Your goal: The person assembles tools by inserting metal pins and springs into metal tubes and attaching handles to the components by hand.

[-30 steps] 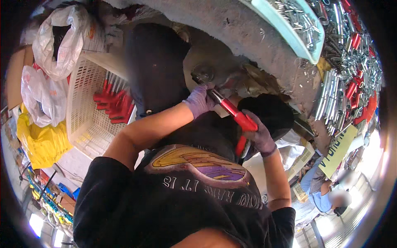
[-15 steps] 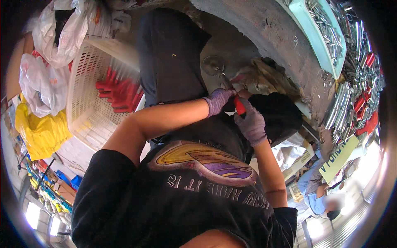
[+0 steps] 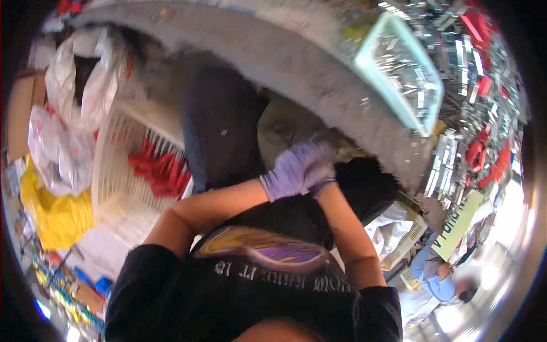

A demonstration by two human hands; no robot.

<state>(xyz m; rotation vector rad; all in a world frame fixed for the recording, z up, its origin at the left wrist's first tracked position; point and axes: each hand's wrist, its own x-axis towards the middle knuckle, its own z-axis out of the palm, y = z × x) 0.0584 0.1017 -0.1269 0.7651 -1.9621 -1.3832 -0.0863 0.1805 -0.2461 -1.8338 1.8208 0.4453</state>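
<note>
My left hand [image 3: 290,171], in a purple-grey knit glove, lies across in front of my body. Against it is my right hand [image 3: 320,174], gloved alike, the two overlapping over my lap. Motion smears the fingers of both, and anything between them is hidden. My dark trouser leg [image 3: 222,128] is just left of the hands. Further left, a white slatted plastic basket [image 3: 108,188] contains several red-handled tools [image 3: 159,171]. The red-handled tool seen earlier cannot be made out now.
A grey ledge [image 3: 319,74] curves beyond my hands. On it, a pale blue tray [image 3: 428,108] holds metal parts, beside a heap of loose metal pieces [image 3: 456,74]. White plastic bags [image 3: 60,151] and a yellow bag [image 3: 57,214] lie left. A person in blue [image 3: 436,273] is at the far right.
My hands have come together and overlap, and the red handle has gone from sight. The view has shifted, bringing more of the ledge and tray into it.
</note>
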